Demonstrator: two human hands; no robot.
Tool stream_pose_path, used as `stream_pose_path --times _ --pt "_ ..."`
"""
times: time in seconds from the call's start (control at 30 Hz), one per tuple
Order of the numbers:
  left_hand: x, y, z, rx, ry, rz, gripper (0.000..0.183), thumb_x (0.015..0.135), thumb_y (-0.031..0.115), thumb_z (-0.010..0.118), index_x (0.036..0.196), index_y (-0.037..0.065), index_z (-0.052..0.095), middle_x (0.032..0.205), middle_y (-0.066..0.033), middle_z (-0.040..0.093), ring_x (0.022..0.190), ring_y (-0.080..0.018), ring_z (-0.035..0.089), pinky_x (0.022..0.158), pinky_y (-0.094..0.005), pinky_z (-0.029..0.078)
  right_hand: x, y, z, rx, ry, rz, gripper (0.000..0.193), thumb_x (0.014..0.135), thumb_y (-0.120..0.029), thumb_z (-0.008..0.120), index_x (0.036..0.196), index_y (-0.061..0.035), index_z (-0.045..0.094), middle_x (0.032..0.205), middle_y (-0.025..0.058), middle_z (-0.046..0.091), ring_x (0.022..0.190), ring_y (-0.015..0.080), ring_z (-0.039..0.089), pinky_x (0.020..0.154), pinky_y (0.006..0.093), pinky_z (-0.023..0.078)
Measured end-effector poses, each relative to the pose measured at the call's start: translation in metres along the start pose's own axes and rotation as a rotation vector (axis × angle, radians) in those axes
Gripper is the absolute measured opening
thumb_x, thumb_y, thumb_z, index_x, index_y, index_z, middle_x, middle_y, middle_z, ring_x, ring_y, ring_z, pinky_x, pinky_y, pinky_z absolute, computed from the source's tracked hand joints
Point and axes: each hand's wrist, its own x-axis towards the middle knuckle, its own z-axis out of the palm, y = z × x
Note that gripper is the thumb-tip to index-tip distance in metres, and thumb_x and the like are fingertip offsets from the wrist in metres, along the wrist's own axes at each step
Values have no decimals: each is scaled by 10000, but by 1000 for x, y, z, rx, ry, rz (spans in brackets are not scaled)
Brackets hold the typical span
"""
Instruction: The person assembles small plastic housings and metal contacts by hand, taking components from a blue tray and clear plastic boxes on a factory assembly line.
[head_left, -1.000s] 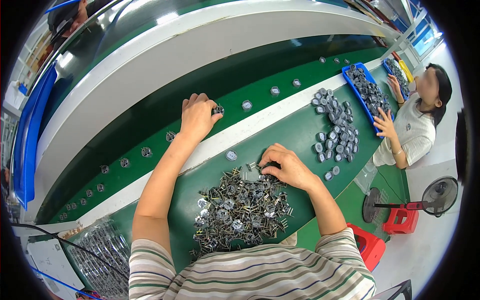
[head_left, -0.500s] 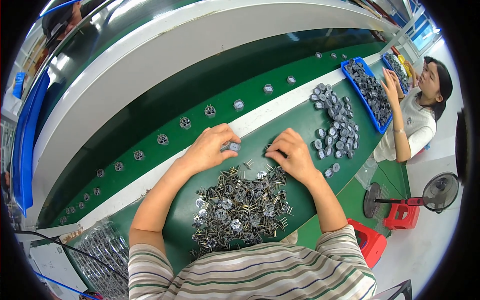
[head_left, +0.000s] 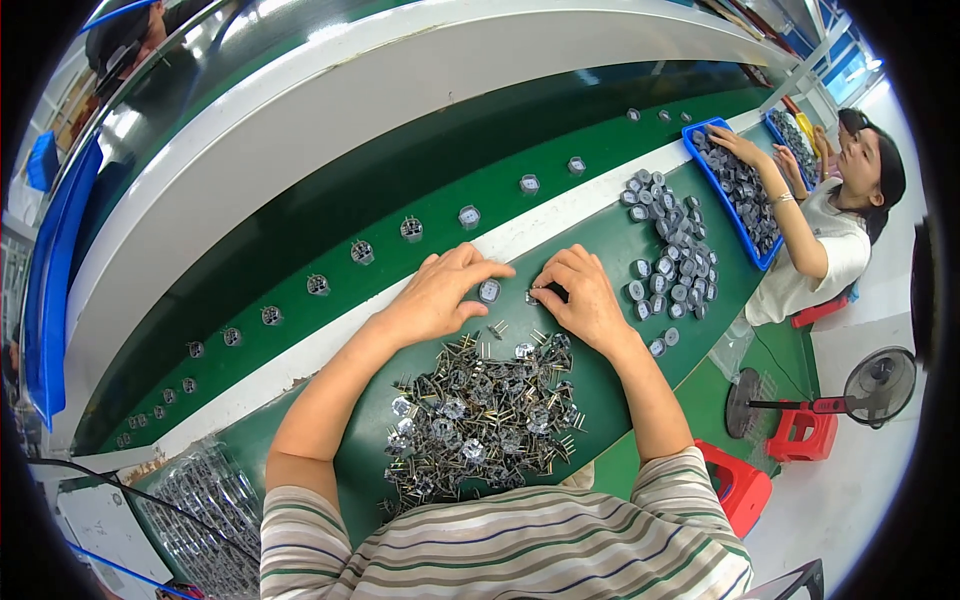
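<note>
My left hand (head_left: 435, 298) is over the green bench with thumb and forefinger spread apart. In the gap between them sits a small grey plastic housing (head_left: 489, 291). To its right, my right hand (head_left: 582, 300) is closed in a pinch on a small pinned component (head_left: 532, 297), partly hidden by the fingertips. A heap of similar components with metal pins (head_left: 480, 415) lies between my forearms, close to my body. One loose pinned component (head_left: 498, 329) rests just beyond the heap.
Many grey housings (head_left: 675, 260) are piled at the right, beside a blue tray (head_left: 765, 262) full of them. A co-worker's hand reaches into that tray. Beyond a white rail (head_left: 330, 317), a green conveyor belt (head_left: 440, 195) carries a row of parts. Clear trays (head_left: 200, 510) stand lower left.
My left fingers have spread around the housing, which is now further right. The right pinch has shifted slightly. Parts on the belt moved left. The co-worker's hand moved onto the blue tray.
</note>
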Motion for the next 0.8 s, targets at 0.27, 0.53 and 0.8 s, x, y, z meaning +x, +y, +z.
stream_pose_path --times 0.27,0.53,0.8 --pt "3 0 11 56 28 -53 445 739 259 943 1071 101 692 1097 -74 633 1094 -283 658 969 -439 472 7 -7 16 282 27 134 131 818 -138 845 874 -92 736 927 36 681 943 266 608 843 413 451" --pt "0 -8 16 33 76 -23 426 734 264 950 1024 96 687 1077 -56 634 1019 -287 641 933 -427 466 19 -13 42 285 50 65 133 813 -89 840 883 -68 728 937 46 695 963 261 633 842 397 480" --pt "-4 -7 20 28 119 -35 393 738 242 945 1007 103 696 1047 -54 632 998 -283 631 917 -414 442 23 -30 39 47 18 -2 178 825 -112 821 914 -77 672 934 49 679 951 287 625 817 415 451"
